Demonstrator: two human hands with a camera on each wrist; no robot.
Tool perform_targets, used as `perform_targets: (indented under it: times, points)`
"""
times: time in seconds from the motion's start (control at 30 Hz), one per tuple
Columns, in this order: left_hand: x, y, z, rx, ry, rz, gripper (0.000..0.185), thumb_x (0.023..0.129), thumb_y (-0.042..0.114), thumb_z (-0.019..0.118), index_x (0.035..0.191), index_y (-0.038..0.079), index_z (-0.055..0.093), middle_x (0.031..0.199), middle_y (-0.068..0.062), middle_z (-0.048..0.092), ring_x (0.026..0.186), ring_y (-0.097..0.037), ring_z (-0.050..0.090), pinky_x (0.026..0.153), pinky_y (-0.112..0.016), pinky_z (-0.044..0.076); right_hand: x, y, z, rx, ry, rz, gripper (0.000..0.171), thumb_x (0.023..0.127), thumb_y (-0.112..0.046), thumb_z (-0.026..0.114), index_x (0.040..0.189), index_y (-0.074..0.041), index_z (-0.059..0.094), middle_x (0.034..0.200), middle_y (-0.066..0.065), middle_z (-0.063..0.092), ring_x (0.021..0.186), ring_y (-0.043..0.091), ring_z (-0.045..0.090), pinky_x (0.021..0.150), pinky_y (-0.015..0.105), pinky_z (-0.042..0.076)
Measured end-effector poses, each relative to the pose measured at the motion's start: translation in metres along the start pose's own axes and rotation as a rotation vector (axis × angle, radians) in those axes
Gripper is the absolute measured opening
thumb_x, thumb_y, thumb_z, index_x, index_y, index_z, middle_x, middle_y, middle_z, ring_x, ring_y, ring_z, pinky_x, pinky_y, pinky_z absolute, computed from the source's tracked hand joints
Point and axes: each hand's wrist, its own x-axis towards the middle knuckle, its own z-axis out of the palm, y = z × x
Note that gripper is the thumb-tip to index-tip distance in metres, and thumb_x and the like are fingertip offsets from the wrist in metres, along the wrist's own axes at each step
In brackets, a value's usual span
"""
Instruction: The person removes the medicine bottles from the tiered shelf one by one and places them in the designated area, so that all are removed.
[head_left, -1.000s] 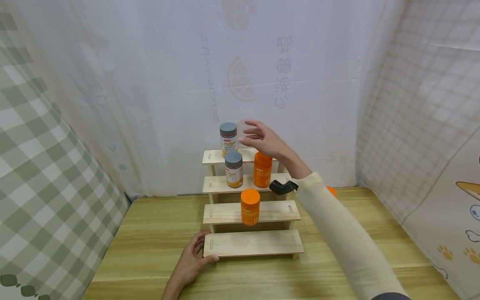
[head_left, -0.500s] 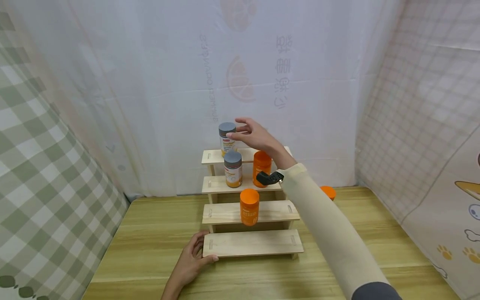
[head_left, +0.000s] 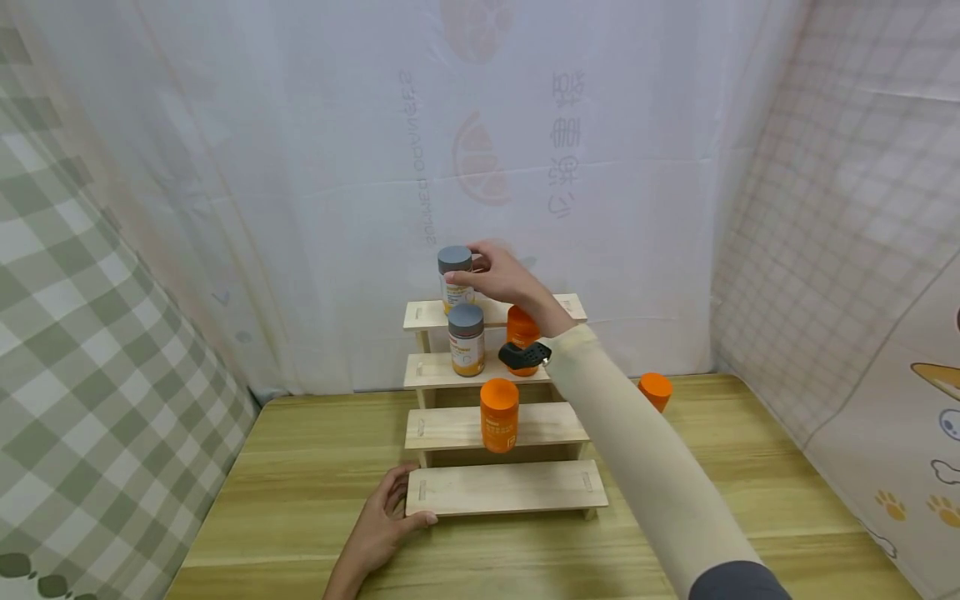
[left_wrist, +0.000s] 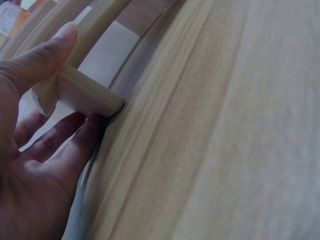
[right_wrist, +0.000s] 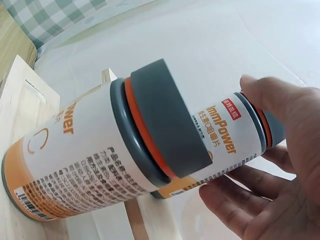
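Where right hand [head_left: 504, 279] hovered apart, fingers now close round top-step bottle [head_left: 455, 278]; left hand [head_left: 382, 521] unmoved, gripping rack [head_left: 510, 487].

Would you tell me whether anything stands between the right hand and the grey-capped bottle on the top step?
Nothing visible does: the right hand is already at the top grey-capped bottle, fingers by its cap.
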Motion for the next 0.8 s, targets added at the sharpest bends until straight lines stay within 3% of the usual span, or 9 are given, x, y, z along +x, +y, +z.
perform_targets:
  times: [0.4, 0.8]
  points:
    - [-0.001, 0.001, 0.000, 0.007, -0.005, 0.010, 0.081, 0.080, 0.013, 0.088, 0.149, 0.010, 0.045, 0.146, -0.020, 0.054, 0.138, -0.037, 0.050, 0.100, -0.027, 0.053, -0.001, 0.000, 0.005, -0.024, 0.053, -0.045, 0.047, 0.096, -0.028, 0.075, 0.137, -0.012, 0.060, 0.125, 0.008, 0.069, 0.116, 0.025, 0.067, 0.105, 0.043, 0.052]
    - [-0.001, -0.002, -0.001, 0.037, -0.009, -0.001, 0.082, 0.080, 0.018, 0.089, 0.150, 0.014, 0.044, 0.147, -0.018, 0.053, 0.139, -0.035, 0.050, 0.100, -0.026, 0.052, -0.012, -0.006, -0.003, 0.015, 0.093, -0.031, 0.056, 0.096, -0.035, 0.074, 0.144, -0.016, 0.053, 0.132, 0.005, 0.066, 0.122, 0.024, 0.063, 0.108, 0.045, 0.049]
